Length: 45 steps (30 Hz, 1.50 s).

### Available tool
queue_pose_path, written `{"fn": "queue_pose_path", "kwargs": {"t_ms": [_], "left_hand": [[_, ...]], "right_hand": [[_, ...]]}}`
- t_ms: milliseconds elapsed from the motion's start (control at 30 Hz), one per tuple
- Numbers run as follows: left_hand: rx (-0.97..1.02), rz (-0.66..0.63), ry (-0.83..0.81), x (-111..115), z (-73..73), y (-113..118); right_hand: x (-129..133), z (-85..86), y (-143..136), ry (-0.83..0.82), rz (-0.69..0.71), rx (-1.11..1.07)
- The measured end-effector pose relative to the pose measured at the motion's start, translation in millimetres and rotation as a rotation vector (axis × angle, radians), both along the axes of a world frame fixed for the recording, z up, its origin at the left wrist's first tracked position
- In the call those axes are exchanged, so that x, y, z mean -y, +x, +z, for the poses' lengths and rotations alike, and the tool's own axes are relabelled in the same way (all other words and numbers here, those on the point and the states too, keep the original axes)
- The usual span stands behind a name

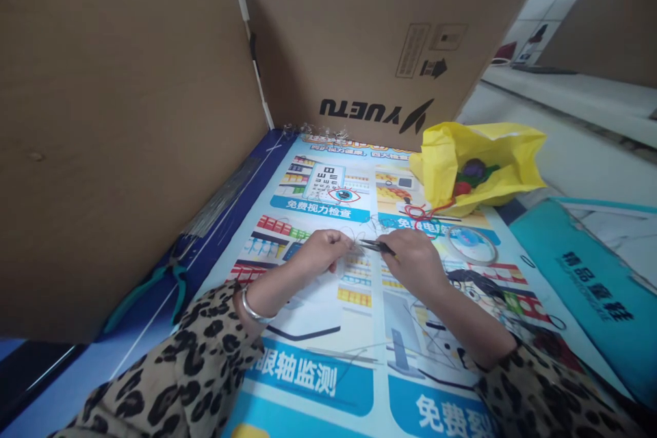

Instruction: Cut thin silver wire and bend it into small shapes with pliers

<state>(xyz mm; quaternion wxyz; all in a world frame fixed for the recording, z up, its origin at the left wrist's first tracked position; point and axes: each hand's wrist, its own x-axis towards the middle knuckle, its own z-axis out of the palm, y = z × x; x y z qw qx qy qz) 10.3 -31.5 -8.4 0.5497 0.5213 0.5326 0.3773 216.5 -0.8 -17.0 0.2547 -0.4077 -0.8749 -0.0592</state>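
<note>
Your left hand (pixel 324 251) is drawn in, thumb and forefinger pinching a thin, silvery metal wire (pixel 355 245) over the middle of the colourful printed sheet (pixel 378 301) that covers the table. Your right hand (pixel 417 261) is curled around a pair of slim, dark-nosed pliers (pixel 377 246).

The key relation runs sideways: the wire lies just to the right of your left fingertips and at the pliers' tips, so your left hand is nearer, while your right meets it only through the tool. The pliers' long axis lies roughly along the table's near edge, nose towards your left hand. The wire looks curved, too fine to give a clear axis, and you cannot tell whether the nose bites it.

Toward the far right corner stands an open, bright yellow bag (pixel 439 157); by the left edge lie teal-handled pliers (pixel 179 291) and a bundle of straight grey wires (pixel 218 200).
</note>
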Motion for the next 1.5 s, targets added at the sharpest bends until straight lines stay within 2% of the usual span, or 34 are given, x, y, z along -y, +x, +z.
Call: {"fn": "queue_pose_path", "kwargs": {"t_ms": [133,300,433,600,867,1200,1500], "left_hand": [[-0.024,-0.025,0.014,1,-1.4,-1],[-0.047,-0.035,0.004,1,0.7,0],[-0.054,-0.025,-0.013,2,6.1,3],[-0.076,-0.016,-0.021,4,12.4,5],[-0.074,-0.023,-0.034,4,13.7,6],[-0.012,-0.030,-0.045,3,9.4,6],[-0.017,0.020,-0.041,5,9.3,7]], "right_hand": [[2,3.4,-3,-0.007,-0.081,0.092],[1,0.2,-4,0.003,-0.023,0.076],[2,0.7,-4,0.079,0.013,0.105],[6,10.5,-4,0.193,-0.009,0.282],[12,20.0,-6,0.287,-0.044,0.400],[12,17.2,-6,0.299,-0.048,0.428],[13,18.5,-8,0.275,-0.049,0.413]]}}
